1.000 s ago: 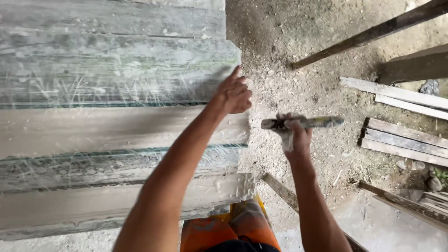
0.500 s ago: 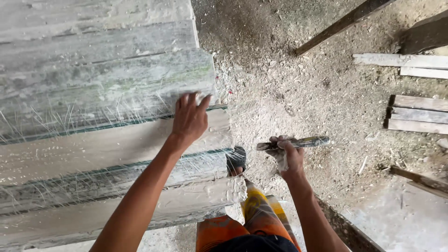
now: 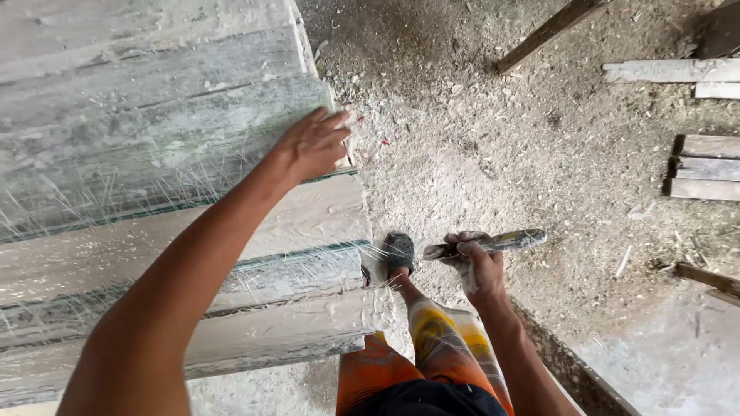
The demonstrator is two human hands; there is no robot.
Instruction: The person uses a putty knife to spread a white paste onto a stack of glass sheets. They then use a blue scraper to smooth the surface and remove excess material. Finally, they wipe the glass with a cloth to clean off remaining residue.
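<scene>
My left hand (image 3: 312, 144) lies flat, fingers apart, on the right end of a big whitish moulded slab (image 3: 139, 154) with ribs and loose glass fibres sticking out. My right hand (image 3: 479, 266) is closed around a plaster-crusted hand tool (image 3: 493, 243) held level, clear of the slab, above the dusty ground. Below it I see my foot (image 3: 398, 253) in a dark shoe and my leg in orange patterned shorts (image 3: 432, 354).
Dusty rubble-strewn ground (image 3: 493, 154) spreads to the right. Wooden planks (image 3: 705, 168) lie stacked at the right edge, a dark beam (image 3: 551, 31) slants at the top, and a dark board (image 3: 570, 370) runs along the ground by a pale slab (image 3: 671, 362).
My left hand slid from the slab's right edge down and leftward onto its surface, fingers spreading. The view shifted right and closer; my foot came into sight. The right hand kept holding the tool.
</scene>
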